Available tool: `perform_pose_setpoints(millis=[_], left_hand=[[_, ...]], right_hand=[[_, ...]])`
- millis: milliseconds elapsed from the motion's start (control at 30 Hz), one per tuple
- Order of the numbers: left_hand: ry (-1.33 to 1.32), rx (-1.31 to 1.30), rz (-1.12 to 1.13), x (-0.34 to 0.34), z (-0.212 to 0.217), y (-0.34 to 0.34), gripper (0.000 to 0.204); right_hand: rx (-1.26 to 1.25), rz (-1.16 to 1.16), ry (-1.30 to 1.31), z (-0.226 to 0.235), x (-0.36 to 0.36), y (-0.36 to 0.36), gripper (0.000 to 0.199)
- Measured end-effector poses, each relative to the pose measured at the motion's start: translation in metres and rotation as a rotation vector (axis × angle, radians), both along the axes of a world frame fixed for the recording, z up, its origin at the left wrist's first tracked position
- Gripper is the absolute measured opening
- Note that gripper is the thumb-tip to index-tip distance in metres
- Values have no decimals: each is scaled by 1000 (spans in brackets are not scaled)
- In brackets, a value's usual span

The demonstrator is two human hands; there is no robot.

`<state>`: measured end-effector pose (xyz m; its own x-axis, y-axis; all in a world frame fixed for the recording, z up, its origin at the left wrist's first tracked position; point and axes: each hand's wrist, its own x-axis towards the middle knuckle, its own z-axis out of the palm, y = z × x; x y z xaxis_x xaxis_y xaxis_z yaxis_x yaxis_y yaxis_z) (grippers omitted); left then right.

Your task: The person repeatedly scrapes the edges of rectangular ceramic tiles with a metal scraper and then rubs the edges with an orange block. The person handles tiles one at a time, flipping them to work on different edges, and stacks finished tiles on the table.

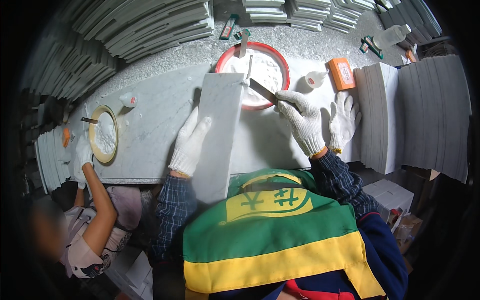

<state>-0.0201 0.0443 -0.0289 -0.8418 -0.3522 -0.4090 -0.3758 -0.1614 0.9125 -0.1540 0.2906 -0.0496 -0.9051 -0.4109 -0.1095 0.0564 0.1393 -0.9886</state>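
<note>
Slab [216, 142] is in your left grip [189, 142], closed on its left long side, thumb over the face, prob b/c that leaves the right side free for the tool. It's lengthwise in front of you, near end past the front edge of the tabletop [157, 112], far end up by the red-rimmed bowl [287, 77]. Can't tell how much of it actually rests on anything, tbh.

Right grip [297, 117] is clenched on a flat scraper [263, 92], blade aimed left over the bowl, tip just beside the slab's far right corner. Touching or not? Can't say. Bowl's got white stuff [265, 70] in it, and having it that close prob keeps your reach short imo.

Squeeze bottle [315, 79] and orange box [342, 73] sit off to the right, prob handy w/o crowding you. Spare-looking white glove [343, 122] lies btwn your right grip and the upright slab stack [376, 115].
</note>
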Motion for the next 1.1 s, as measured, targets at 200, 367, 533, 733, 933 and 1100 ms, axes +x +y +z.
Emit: perform_pose_setpoints(millis=[200,367,533,733,933,1100], left_hand=[[-13,30,-23,-1,2,0,58],[-41,-1,-11,-1,1,-1,58],[-25,-10,-9,0,-1,-2,58],[-10,-15,1,2,-4,-3,58],[-1,-38,-13,1,-3,-4,57],[6,-23,31,3,-3,-2,53]], right_hand=[[-16,4,-38,-4,-1,1,30],[-47,-30,-107,-8,-3,5,29],[40,-60,-156,-4,-8,16,30],[302,25,279,12,-22,25,23],[492,219,492,17,-36,3,19],[422,37,308,16,-30,20,23]])
